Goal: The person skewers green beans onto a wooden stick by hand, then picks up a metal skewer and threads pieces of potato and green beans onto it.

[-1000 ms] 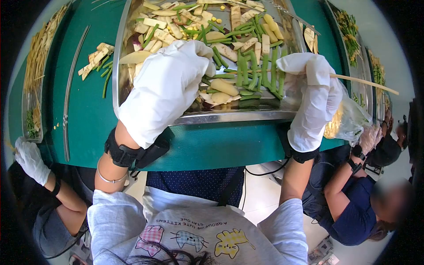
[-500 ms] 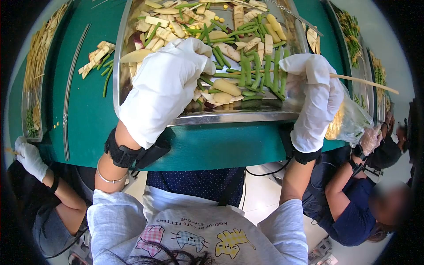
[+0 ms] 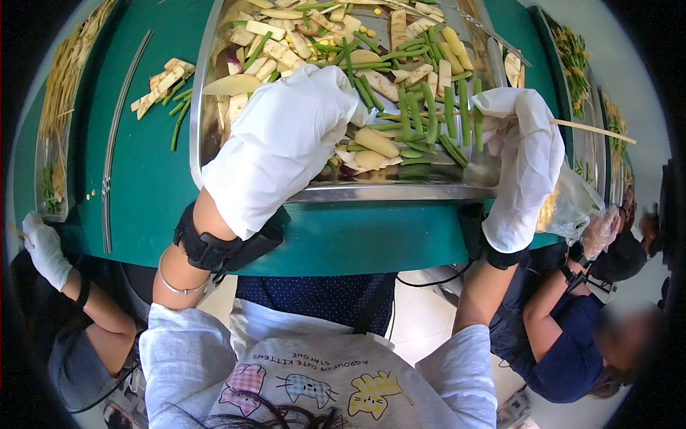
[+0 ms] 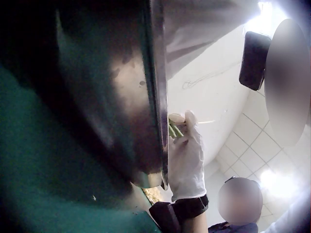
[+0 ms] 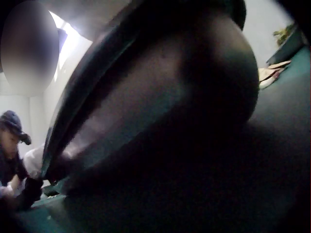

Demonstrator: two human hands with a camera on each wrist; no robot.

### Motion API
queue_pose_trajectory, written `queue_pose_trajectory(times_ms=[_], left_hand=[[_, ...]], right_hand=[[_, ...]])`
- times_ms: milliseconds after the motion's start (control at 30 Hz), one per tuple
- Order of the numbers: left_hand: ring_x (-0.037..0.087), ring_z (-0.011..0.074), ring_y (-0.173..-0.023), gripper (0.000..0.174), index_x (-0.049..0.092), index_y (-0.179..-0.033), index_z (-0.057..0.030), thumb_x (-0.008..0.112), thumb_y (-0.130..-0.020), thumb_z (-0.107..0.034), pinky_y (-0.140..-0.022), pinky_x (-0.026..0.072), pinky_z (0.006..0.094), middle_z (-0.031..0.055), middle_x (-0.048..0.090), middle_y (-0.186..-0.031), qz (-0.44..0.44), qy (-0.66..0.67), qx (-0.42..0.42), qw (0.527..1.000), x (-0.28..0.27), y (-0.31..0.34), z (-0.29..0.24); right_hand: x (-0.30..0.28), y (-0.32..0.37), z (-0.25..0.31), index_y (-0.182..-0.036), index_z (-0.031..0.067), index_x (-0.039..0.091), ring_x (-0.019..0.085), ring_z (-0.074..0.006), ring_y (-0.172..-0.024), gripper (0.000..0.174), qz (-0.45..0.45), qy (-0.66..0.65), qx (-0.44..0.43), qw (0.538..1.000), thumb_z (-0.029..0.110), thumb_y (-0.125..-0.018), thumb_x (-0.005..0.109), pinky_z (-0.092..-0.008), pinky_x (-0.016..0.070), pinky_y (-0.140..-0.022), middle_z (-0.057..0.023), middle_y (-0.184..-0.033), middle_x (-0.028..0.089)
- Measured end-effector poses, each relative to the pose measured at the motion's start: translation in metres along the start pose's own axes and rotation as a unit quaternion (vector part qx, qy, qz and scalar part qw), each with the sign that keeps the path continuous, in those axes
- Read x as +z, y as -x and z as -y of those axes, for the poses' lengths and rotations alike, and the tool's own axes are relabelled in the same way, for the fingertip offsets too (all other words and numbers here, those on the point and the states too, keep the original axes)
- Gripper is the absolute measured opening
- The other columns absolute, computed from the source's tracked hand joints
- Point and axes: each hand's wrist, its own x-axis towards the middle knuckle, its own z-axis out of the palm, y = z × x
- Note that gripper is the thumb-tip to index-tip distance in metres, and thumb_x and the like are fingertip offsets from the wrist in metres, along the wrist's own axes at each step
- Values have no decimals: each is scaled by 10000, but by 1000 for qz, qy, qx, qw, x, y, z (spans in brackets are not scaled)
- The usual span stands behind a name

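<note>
In the head view, my white-gloved left hand (image 3: 286,146) is bent over the near left part of a metal tray (image 3: 400,192) of cut vegetables, its fingertips hidden. My gloved right hand (image 3: 527,161) pinches a thin wooden skewer (image 3: 597,131), whose bare end sticks out to the right. Several green bean pieces (image 3: 449,113) hang crosswise on the skewer between the hands. In the left wrist view, the right hand (image 4: 188,162) pinches the skewer beside green bean pieces (image 4: 176,130). The tray's dark side (image 5: 141,102) fills much of the right wrist view.
Left of the tray lie cut pieces (image 3: 163,86) and metal skewers (image 3: 118,143) on the green table (image 3: 371,239). Another tray (image 3: 63,171) stands far left, more trays at right. A plastic bag (image 3: 575,204) and a neighbour's gloved hand (image 3: 602,232) are close by at right.
Both hands and the tray appear slightly further right in the head view. The bean pieces on the skewer are more spread out, one closer to the right fingers.
</note>
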Motion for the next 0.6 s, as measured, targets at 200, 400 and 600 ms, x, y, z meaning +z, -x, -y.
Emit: queue_pose_trajectory(times_ms=[200,400,600], left_hand=[[544,278,-831,222,607,-890,-81,563,-726,60,-705,435,336,89,558,-856,38,-39,-14,998,-4,-3,-5],[540,295,-857,236,592,-895,-72,555,-709,69,-748,434,351,95,552,-872,32,-52,22,998,0,-3,-2],[549,284,-876,221,588,-884,-72,571,-707,59,-766,438,343,92,566,-870,9,-18,22,1000,3,-2,5]], right_hand=[[-1,-2,4,-848,25,632,458,-49,-610,276,26,-12,30,999,256,-904,493,-186,315,-545,3,-720,581],[5,0,11,-842,48,621,492,-48,-670,232,35,19,38,998,248,-893,514,-183,357,-605,19,-782,605],[10,0,12,-833,40,617,498,-57,-685,226,32,18,20,999,242,-890,531,-200,384,-636,6,-788,612]])
